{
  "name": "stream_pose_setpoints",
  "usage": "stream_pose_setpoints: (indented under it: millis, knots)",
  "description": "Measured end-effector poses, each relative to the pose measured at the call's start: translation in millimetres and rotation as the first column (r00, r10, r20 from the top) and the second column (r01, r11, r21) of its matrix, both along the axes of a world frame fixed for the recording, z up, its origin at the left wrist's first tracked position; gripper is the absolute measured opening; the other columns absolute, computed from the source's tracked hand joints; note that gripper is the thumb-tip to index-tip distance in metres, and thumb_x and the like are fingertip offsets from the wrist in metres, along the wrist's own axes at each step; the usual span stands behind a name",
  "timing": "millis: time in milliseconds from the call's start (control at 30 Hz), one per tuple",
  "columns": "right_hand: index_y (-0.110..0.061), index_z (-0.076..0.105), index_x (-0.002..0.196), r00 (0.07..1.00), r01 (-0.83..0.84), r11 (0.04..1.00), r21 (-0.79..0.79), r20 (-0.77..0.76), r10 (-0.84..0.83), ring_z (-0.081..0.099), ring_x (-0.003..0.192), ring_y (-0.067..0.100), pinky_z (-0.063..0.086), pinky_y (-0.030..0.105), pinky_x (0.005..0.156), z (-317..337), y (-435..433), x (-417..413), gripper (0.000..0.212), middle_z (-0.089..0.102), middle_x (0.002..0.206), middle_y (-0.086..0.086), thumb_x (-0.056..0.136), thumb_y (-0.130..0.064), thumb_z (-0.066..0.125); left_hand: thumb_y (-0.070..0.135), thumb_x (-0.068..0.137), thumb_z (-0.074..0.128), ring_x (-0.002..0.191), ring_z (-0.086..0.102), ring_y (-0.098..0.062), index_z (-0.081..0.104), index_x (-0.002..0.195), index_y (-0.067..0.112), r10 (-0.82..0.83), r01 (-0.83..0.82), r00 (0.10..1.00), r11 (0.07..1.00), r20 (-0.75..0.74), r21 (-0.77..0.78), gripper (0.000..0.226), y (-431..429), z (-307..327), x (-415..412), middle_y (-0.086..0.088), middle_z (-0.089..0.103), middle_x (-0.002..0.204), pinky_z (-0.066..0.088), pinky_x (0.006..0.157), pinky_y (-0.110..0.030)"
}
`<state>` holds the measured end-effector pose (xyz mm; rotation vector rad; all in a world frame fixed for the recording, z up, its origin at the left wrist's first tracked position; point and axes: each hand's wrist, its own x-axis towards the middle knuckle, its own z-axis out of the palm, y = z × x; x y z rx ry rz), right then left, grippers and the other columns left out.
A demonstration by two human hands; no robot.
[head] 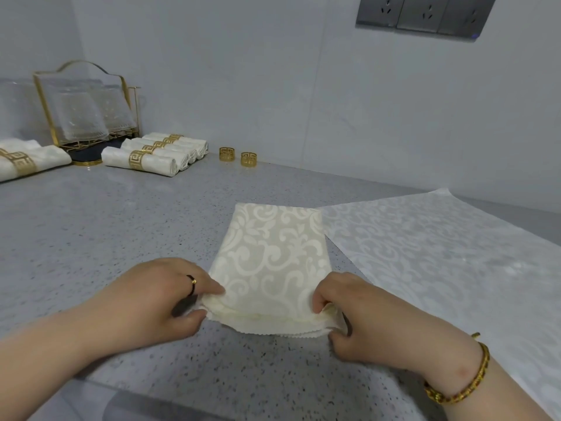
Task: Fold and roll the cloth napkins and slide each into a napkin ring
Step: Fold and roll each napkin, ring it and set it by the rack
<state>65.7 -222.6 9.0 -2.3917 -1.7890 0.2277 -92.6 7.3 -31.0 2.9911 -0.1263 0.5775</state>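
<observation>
grip: pinching both near corners of the folded napkin (273, 256), left hand (154, 299) and right hand (367, 317), likely to start rolling. flat on the counter (106, 226), mid-front. spare napkin (440, 253) just right. further back two loose rings (227, 154), then finished rolls (142, 159).

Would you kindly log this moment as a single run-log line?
napkin: folded, not yet rolled | left hand: pinches near-left corner | right hand: pinches near-right corner | spare rings: two, unused
</observation>
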Motion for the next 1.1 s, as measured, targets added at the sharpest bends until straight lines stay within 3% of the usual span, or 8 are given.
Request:
stream_pose_setpoints:
  millis: [167, 300, 433, 533, 767, 933, 1033, 1100]
  knots:
    - [-0.035, 0.038, 0.076, 0.998, 0.049, 0.996, 0.075, -0.034, -0.046, 0.038, 0.077, -0.002, 0.033, 0.008, 0.065, -2.1, 4.8, 2.9, 0.029, 0.039, 0.082, -0.018, 0.083, -0.009, 0.047, 0.046, 0.074, 0.046, 0.078, 0.055, 0.007, 0.072, 0.071, 0.031, 0.037, -0.033, 0.998, 0.996, 0.049, -0.079, 0.030, -0.2, 4.0, 5.6, 0.027, 0.066, 0.071, 0.045, 0.066, -0.012]
    - [-0.031, 0.046, 0.067, 0.942, 0.235, 0.951, 0.203, -0.290, -0.170, 0.046, 0.062, -0.001, 0.036, 0.013, 0.060, -5.7, 7.9, 17.2, 0.029, 0.050, 0.069, -0.012, 0.082, -0.006, 0.051, 0.081, 0.056, 0.048, 0.080, 0.057, 0.018, 0.060, 0.074, 0.062, 0.163, -0.191, 0.982, 0.816, -0.100, -0.546, 0.029, -7.8, 14.1, 9.5, 0.040, 0.061, 0.077, 0.039, 0.073, 0.001]
    - [-0.022, 0.054, 0.071, 0.793, 0.431, 0.875, 0.222, -0.556, -0.250, 0.042, 0.043, -0.001, 0.036, 0.012, 0.047, -10.3, 13.0, 26.7, 0.021, 0.047, 0.061, -0.007, 0.084, -0.005, 0.053, 0.021, 0.085, 0.061, 0.068, 0.063, -0.005, 0.070, 0.065, 0.026, 0.280, -0.307, 0.949, 0.697, -0.149, -0.648, 0.022, -1.5, 11.9, 27.0, 0.004, 0.071, 0.074, 0.040, 0.062, -0.007]
    - [-0.021, 0.053, 0.072, 0.735, 0.523, 0.820, 0.230, -0.610, -0.297, 0.040, 0.035, 0.000, 0.035, 0.011, 0.038, -14.9, 18.7, 29.5, 0.020, 0.044, 0.056, -0.007, 0.086, -0.006, 0.052, 0.020, 0.087, 0.058, 0.080, 0.064, -0.021, 0.069, 0.072, 0.018, 0.348, -0.378, 0.920, 0.665, -0.181, -0.644, 0.019, -4.2, 8.9, 36.5, -0.007, 0.071, 0.079, 0.042, 0.067, -0.018]
    - [-0.020, 0.052, 0.081, 0.848, 0.507, 0.785, 0.356, -0.371, -0.379, 0.041, 0.056, 0.004, 0.037, 0.009, 0.058, -27.3, 30.9, 28.5, 0.009, 0.045, 0.063, -0.010, 0.089, -0.017, 0.053, 0.026, 0.087, 0.057, 0.063, 0.055, -0.009, 0.056, 0.072, 0.038, 0.450, -0.438, 0.884, 0.704, -0.126, -0.559, 0.019, -11.0, 4.8, 41.0, 0.006, 0.061, 0.063, 0.039, 0.060, -0.022]
    - [-0.016, 0.046, 0.086, 0.894, 0.447, 0.813, 0.374, -0.196, -0.402, 0.036, 0.052, 0.007, 0.030, 0.019, 0.049, -31.4, 36.8, 26.8, 0.006, 0.041, 0.060, -0.006, 0.092, -0.016, 0.046, 0.045, 0.091, 0.043, 0.056, 0.049, -0.012, 0.061, 0.105, 0.025, 0.524, -0.468, 0.851, 0.795, 0.046, -0.386, 0.030, -10.9, 1.3, 40.9, 0.007, 0.054, 0.056, 0.030, 0.054, -0.022]
    - [-0.016, 0.045, 0.085, 0.900, 0.436, 0.815, 0.382, -0.156, -0.408, 0.035, 0.051, 0.007, 0.029, 0.019, 0.049, -33.2, 38.4, 27.7, 0.007, 0.041, 0.059, -0.006, 0.092, -0.015, 0.044, 0.062, 0.088, 0.027, 0.065, 0.047, -0.012, 0.063, 0.099, 0.020, 0.340, -0.290, 0.895, 0.936, 0.290, -0.200, 0.057, -12.1, 6.1, 35.0, 0.009, 0.058, 0.069, 0.030, 0.068, -0.028]
    - [-0.016, 0.046, 0.084, 0.892, 0.452, 0.806, 0.382, -0.177, -0.416, 0.036, 0.052, 0.007, 0.029, 0.018, 0.049, -33.6, 38.4, 29.0, 0.008, 0.041, 0.059, -0.007, 0.092, -0.015, 0.045, 0.053, 0.092, 0.027, 0.082, 0.049, -0.013, 0.059, 0.097, 0.022, 0.107, -0.109, 0.932, 0.994, 0.345, -0.014, 0.044, -18.3, 5.3, 34.8, 0.004, 0.064, 0.088, 0.031, 0.076, -0.027]
